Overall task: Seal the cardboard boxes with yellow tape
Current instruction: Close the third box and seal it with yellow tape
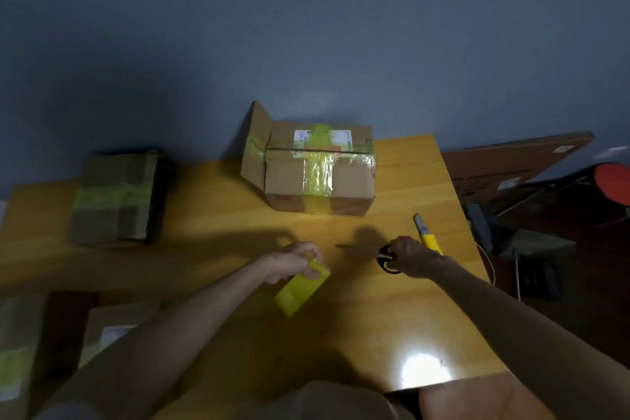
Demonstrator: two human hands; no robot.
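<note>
The yellow tape hangs at lower centre of the frame, just above the table. The left hand pinches its upper end. To its right, the right hand grips the handles of the scissors, blades pointing left.

Recommended: hold the tape taut and cut square.

Count:
- one tape
- one scissors
- one yellow knife
- four boxes: centre box, side flap open; left box; two blurred at lower left
</note>
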